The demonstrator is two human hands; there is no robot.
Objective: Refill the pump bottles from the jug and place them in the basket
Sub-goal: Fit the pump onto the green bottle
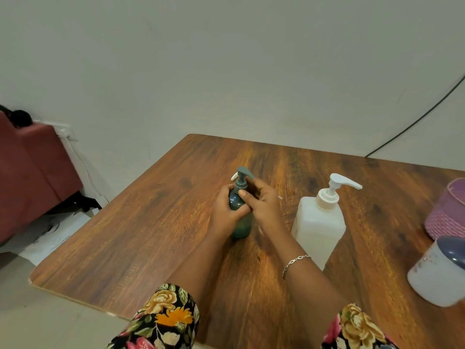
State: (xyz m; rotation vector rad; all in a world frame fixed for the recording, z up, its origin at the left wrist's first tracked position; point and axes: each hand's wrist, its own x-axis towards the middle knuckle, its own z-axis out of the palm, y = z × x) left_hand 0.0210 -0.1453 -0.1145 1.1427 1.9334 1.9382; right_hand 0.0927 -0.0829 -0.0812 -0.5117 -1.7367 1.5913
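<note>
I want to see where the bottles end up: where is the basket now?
In the head view, the pink woven basket sits at the right edge of the table, partly cut off, behind the white jug and right of the white pump bottle.

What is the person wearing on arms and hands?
No gloves on the left hand or right hand. The left sleeve and right sleeve are black with yellow, orange and pink flowers. A thin silver chain bracelet circles the right wrist.

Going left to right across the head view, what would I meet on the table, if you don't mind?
The green pump bottle, white pump bottle; jug and basket overlap at the right edge.
</note>
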